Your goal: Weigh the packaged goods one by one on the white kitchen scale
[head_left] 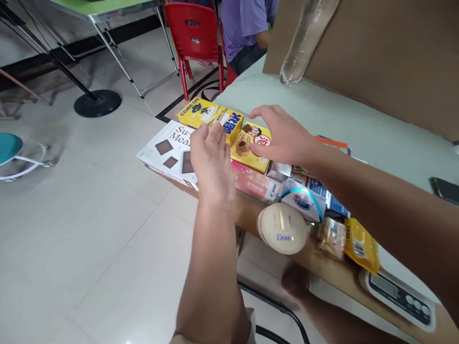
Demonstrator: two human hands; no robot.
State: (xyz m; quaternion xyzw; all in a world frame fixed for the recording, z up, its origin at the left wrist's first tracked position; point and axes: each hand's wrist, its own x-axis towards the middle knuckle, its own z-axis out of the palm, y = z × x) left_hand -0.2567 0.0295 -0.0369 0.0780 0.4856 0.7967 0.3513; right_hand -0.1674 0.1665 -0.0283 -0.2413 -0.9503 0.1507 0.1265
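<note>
My left hand (213,160) is open, palm turned partly up, with its fingers reaching over the white "Su... Meal" box (165,153) and the near side of the yellow "COME ON" box (197,112). Just right of it, my right hand (281,136) is also open, thumb and fingers spread over a smaller yellow snack box (251,148) with a cartoon figure. Whether either hand touches a box is hard to tell. Along the table edge lie a pink box (253,182), a white-and-blue box (303,200) and a round Dove tub (283,229).
A clear-wrapped snack (333,237), a yellow pouch (361,246) and a digital scale (398,296) lie near the edge. A phone (446,189) is at the right. Behind stand a cardboard panel (376,62), a red chair (193,33) and a person in purple (247,28).
</note>
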